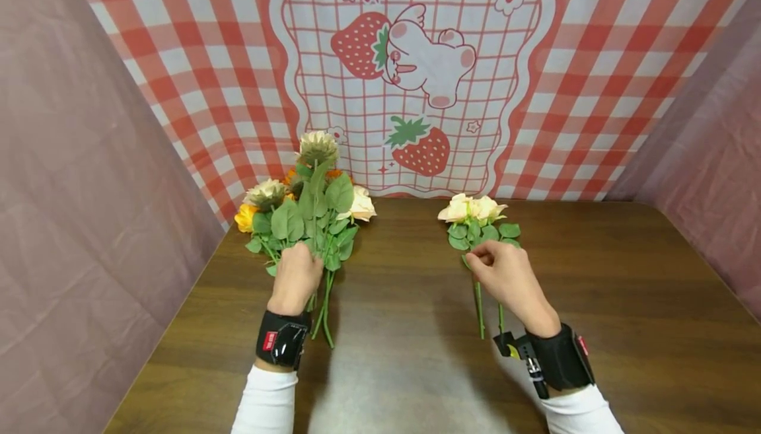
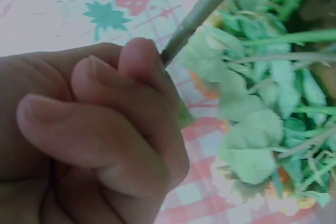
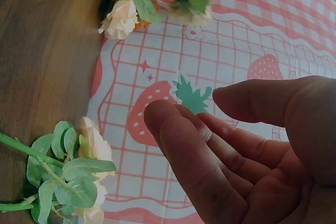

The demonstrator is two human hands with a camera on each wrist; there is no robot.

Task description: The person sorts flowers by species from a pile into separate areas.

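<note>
My left hand [image 1: 295, 277] pinches the stem [image 2: 197, 17] of a cream flower [image 1: 318, 150], with the fingers curled in. The flower's head stands above the other blooms in the head view. Behind that hand lies a heap of flowers with green leaves [image 1: 289, 220], yellow [image 1: 245, 218], orange and cream. My right hand [image 1: 510, 281] is above the table, its thumb and bent fingers apart with nothing between them. Overlapped by it in the head view, cream roses [image 1: 472, 209] with leafy stems lie on the wood.
The brown wooden table [image 1: 404, 315] spreads beneath both hands. A red-checked cloth with strawberries [image 1: 421, 151] hangs along its back edge. Pinkish curtains [image 1: 89, 176] flank it left and right. Another cream rose [image 1: 360, 204] lies at the heap's right side.
</note>
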